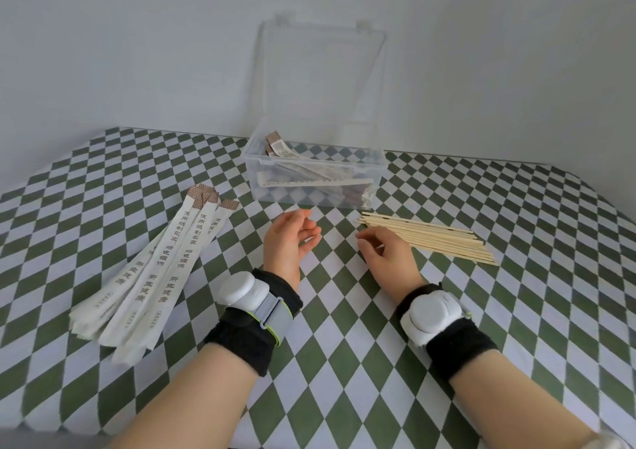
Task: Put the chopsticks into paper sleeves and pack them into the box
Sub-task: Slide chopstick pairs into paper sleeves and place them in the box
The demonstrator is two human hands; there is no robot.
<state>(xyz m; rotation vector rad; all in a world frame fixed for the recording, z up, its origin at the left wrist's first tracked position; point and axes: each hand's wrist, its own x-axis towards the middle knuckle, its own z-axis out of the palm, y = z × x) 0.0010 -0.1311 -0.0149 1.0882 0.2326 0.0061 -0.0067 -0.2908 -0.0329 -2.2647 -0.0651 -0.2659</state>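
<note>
Before you, a green-and-white diamond-checked tablecloth (327,362) carries white paper sleeves (148,276) with brown lattice-patterned tips and brown characters, pale tan chopsticks (440,238) and a clear plastic box (285,192); your black wristbands (237,342) bear white devices (242,290), against a pale grey wall (137,53).

sleeved chopsticks (309,182) in box (303,196) murky through clear wall, can't count em; front-right of box, right hand (389,259) hides ends of loose chopsticks (444,238)

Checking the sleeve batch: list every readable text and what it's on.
"使用纸制包装": top of the paper sleeves.
"綠色環保": mid-sleeve.
"衛生健康": lower down.
The boxed print at the sleeve ends: too small to read.
Print on the packed sleeves in the box: blurred.
</note>
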